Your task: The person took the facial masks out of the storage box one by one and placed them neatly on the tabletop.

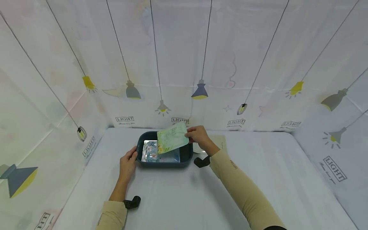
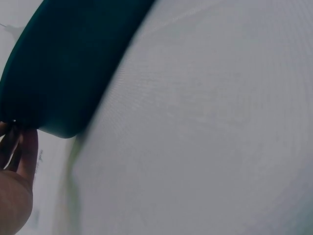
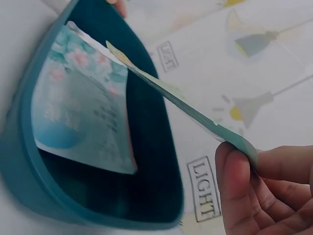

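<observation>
A dark teal plastic basin point(image 1: 165, 165) sits on the white-covered table. My left hand point(image 1: 127, 163) grips its left end, thumb and fingers at the rim. Between thumb and fingers, my right hand point(image 1: 198, 137) pinches a pale green flat packet point(image 1: 172, 138) by its right edge, tilted over the basin. The right wrist view shows this packet point(image 3: 178, 104) nearly edge-on. Inside the basin lies a shiny packet with a blue and pink floral print point(image 3: 78, 105). The green packet overlaps part of it in the head view.
A pale beige packet point(image 1: 220, 143) lies on the table right of the basin, partly behind my right wrist. White cloth walls point(image 1: 178, 57) printed with hanging lamps rise at the table's back and sides. A black wrist device point(image 1: 132, 202) is on my left wrist.
</observation>
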Available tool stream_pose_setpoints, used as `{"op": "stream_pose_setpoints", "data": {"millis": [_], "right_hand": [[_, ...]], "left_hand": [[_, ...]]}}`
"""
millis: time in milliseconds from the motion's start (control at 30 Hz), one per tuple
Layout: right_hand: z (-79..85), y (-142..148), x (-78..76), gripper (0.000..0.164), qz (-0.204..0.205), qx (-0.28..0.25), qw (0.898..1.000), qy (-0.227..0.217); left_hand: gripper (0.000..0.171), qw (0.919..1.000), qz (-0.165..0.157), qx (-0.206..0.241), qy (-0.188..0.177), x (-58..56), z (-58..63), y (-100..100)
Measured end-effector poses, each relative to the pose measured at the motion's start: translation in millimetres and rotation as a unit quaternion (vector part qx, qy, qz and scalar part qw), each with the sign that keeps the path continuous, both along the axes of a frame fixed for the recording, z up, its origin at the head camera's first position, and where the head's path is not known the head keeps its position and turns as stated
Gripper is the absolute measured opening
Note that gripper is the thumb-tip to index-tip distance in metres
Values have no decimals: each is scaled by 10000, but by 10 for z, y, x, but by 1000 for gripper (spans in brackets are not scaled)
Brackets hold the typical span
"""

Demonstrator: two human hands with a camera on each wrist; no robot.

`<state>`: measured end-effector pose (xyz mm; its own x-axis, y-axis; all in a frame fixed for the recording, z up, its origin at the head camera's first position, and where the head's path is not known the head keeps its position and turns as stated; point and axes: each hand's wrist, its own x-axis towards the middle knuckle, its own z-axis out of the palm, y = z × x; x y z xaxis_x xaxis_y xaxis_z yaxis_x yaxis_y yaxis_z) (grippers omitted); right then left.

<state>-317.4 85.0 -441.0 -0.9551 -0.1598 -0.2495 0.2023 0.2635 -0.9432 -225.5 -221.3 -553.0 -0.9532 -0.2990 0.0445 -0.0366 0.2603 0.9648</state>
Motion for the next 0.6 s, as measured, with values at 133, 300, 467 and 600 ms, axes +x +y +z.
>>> {"op": "stream_pose_setpoints", "data": {"millis": [133, 300, 467, 600], "right_hand": [[77, 145, -43, 33, -50, -79, 10000, 34], [123, 288, -89, 34, -102, -50, 9999, -45], [142, 435, -93, 35, -121, 38, 9999, -1], [140, 578, -84, 38, -139, 84, 9999, 31]], "left_hand": [[41, 9999, -82, 139, 57, -22, 2, 18], [42, 9997, -19, 243, -18, -16, 18, 30], [41, 9997, 4, 246, -79, 5, 24, 12], [40, 9997, 6, 207, -110, 20, 22, -5]]}}
